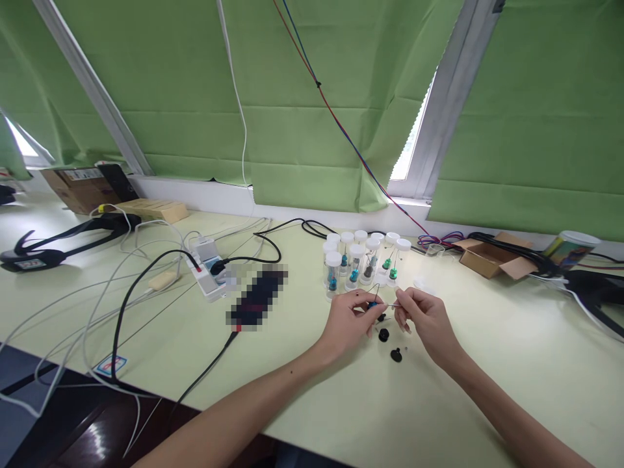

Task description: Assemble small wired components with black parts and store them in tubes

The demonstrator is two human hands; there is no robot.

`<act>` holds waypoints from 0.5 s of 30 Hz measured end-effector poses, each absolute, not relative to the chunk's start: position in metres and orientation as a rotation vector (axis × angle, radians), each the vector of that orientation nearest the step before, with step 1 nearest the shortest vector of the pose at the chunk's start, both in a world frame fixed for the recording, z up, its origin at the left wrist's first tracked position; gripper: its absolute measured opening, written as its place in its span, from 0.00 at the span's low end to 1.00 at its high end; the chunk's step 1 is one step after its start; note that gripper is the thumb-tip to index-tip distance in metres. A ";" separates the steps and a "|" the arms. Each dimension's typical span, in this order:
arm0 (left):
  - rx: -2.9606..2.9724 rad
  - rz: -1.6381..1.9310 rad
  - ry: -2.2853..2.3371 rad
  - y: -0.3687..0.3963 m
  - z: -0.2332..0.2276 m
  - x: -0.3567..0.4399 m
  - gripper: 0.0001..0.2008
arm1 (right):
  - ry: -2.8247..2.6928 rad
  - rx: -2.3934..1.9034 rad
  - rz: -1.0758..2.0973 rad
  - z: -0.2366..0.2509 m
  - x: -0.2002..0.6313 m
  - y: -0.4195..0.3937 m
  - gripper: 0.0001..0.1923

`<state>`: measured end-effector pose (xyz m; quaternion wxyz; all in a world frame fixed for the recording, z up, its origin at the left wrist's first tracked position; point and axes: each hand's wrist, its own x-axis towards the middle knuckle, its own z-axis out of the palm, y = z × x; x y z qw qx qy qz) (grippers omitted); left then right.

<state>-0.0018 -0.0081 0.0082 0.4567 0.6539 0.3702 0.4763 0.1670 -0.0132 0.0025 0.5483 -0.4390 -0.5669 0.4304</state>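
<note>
My left hand is closed in a pinch on a small blue part with a thin bent wire rising from it. Opposite, the fingertips of my right hand are closed on a thin metal rod, whose tip points at the blue part; whether the two touch I cannot tell. Just below the hands lie a black knob-like piece and a black disc-shaped piece. Behind them stand several clear, white-capped vials with blue, green or dark parts inside.
Left of my hands lie a pixelated dark device, a power strip and tangled white cables. A black headset-like frame sits far left. An open cardboard box and a lidded can stand at right.
</note>
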 end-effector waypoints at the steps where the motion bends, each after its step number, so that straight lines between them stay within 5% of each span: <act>1: 1.613 1.176 0.909 -0.008 0.009 -0.002 0.13 | -1.341 -1.034 1.021 0.002 0.167 -0.013 0.21; 15: 1.403 1.113 0.925 0.001 0.007 -0.005 0.15 | -1.372 -0.980 0.940 0.006 0.165 -0.014 0.13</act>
